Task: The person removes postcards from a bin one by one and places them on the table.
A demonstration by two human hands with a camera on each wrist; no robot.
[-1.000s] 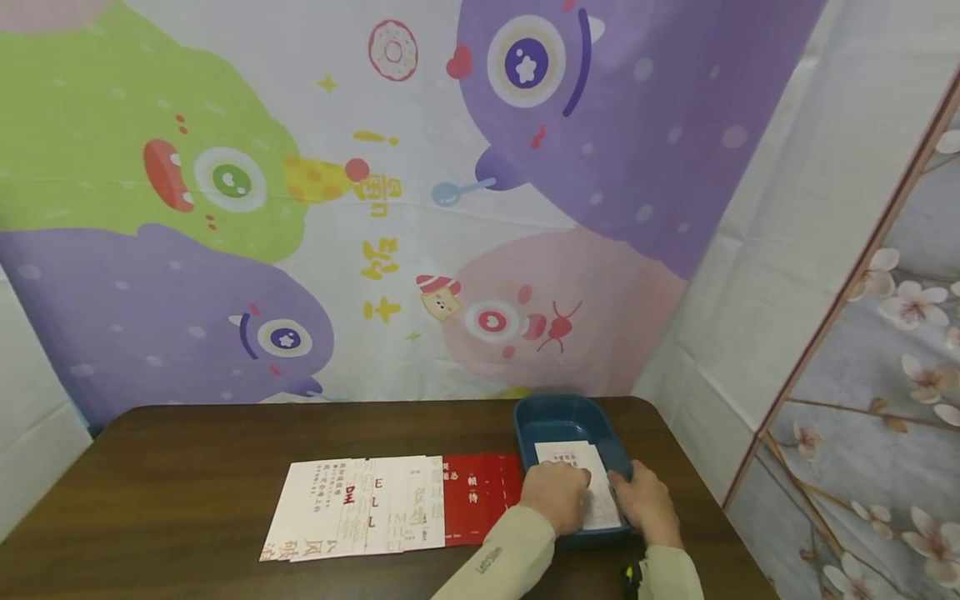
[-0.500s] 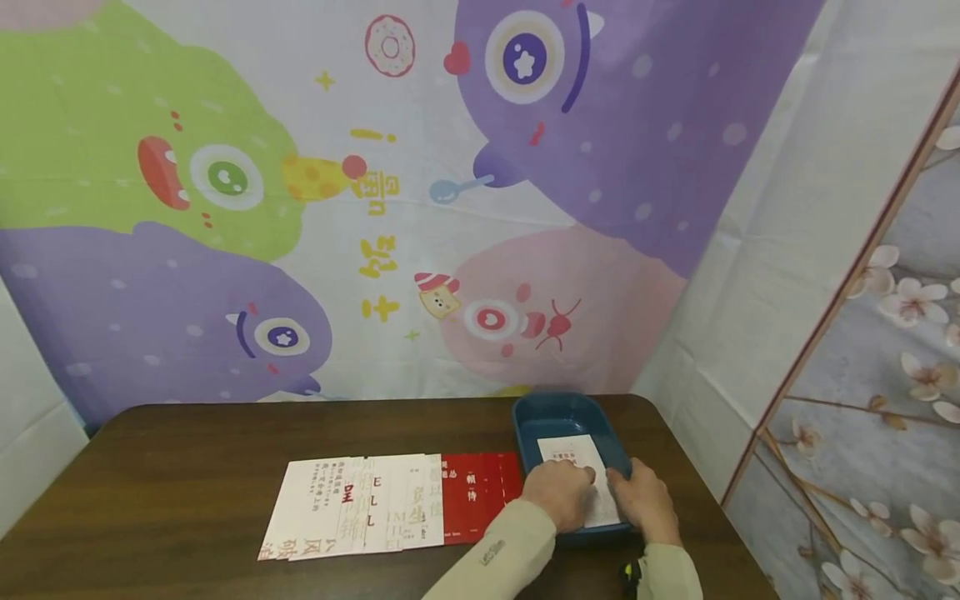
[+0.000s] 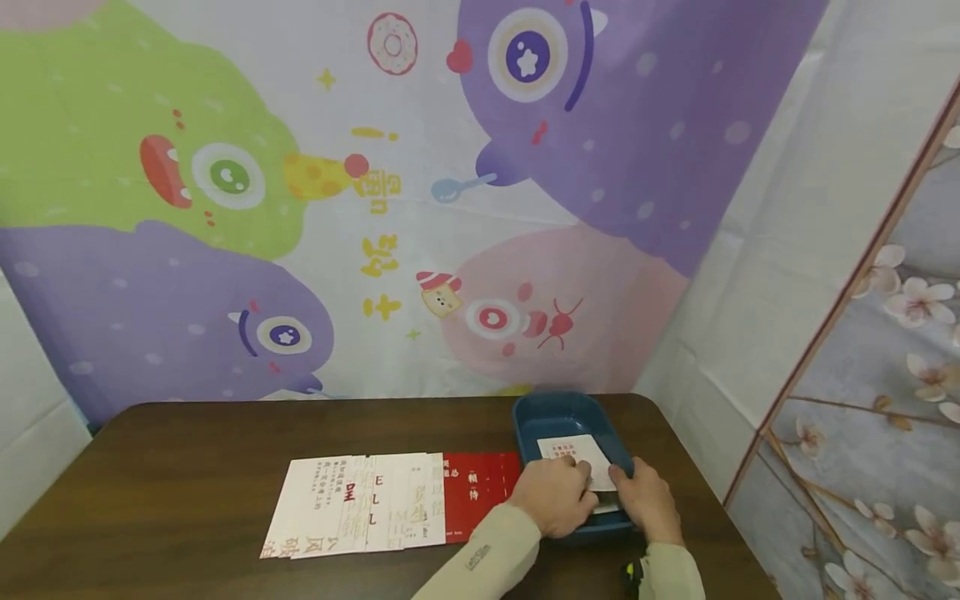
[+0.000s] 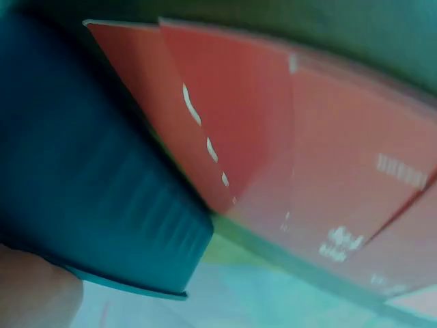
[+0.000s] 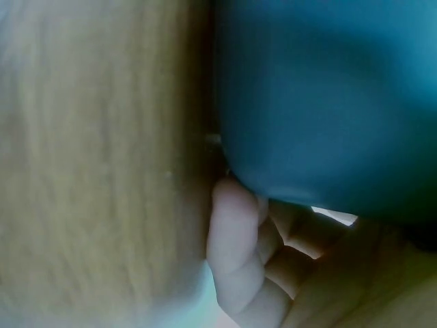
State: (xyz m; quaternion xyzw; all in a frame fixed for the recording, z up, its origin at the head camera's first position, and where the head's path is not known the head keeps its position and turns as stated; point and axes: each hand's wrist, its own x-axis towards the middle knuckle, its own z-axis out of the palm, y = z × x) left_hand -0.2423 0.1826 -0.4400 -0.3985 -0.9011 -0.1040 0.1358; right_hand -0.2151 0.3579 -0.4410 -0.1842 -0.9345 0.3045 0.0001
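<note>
A white card (image 3: 573,452) with small red print lies inside the blue plastic tray (image 3: 557,406) at the right of the table. My left hand (image 3: 555,497) reaches over the tray's near left side and pinches this card, covering part of it. Beneath its near end, a strip of another pale card (image 3: 607,502) shows. My right hand (image 3: 650,502) grips the tray's right rim; in the right wrist view its curled fingers (image 5: 235,229) press against the tray's outer wall. Only a bit of the left hand appears over the tray rim in the left wrist view.
Left of the tray lies an overlapping row of cards, red ones (image 3: 480,496) nearest it, then white ones (image 3: 360,508) with gold and red characters. The dark wooden table (image 3: 172,483) meets a cartoon-printed cloth (image 3: 405,358) behind and a pale wall on the right.
The left hand has drawn back slightly leftward, and the near end of the white card has shifted, exposing the paler card beneath. The right hand keeps its place on the rim.
</note>
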